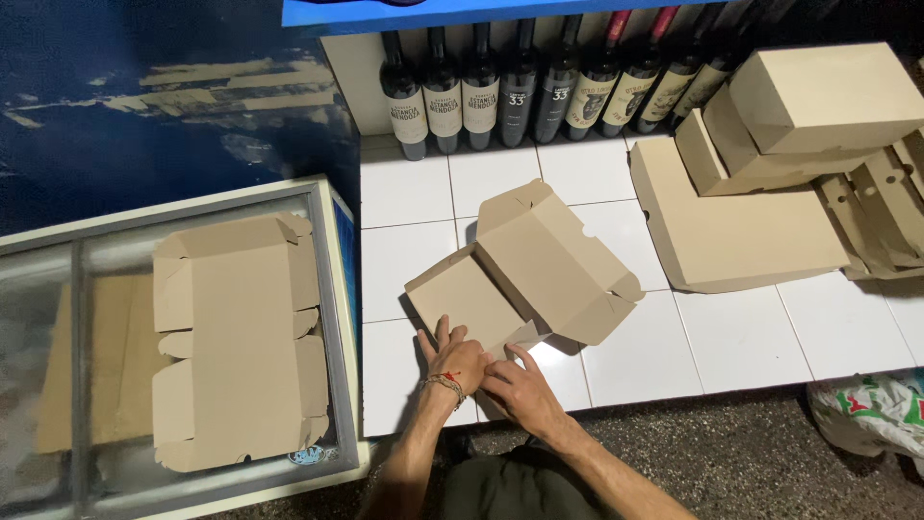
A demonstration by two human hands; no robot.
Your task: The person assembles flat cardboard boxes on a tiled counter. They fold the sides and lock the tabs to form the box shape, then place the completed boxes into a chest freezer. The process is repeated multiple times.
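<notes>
Head view. Both hands worked at the near edge of a half-folded cardboard box [525, 274] that lay on the white tiled counter [741, 342], about mid-scene. Left hand [452, 354] lay flat on the box's near panel, fingers spread apart and pressing down; a beaded bracelet [446, 383] sat on that wrist. Right hand [520, 385] was just beside it, touching it, fingers drawn together at the panel's near edge; whether they pinched a flap, I could not tell. The box's far half stood raised and tilted, side flaps partly up.

To the left, a flat unfolded box blank [236, 337] rested on the glass lid of a chest freezer [337, 318]. Far side: a row of dark wine bottles [520, 87] upright against the wall. Far right: a stack of finished boxes [818, 106] over flat cardboard sheets [731, 226]. A patterned bag [871, 409] lay at the near right, on the dark floor.
</notes>
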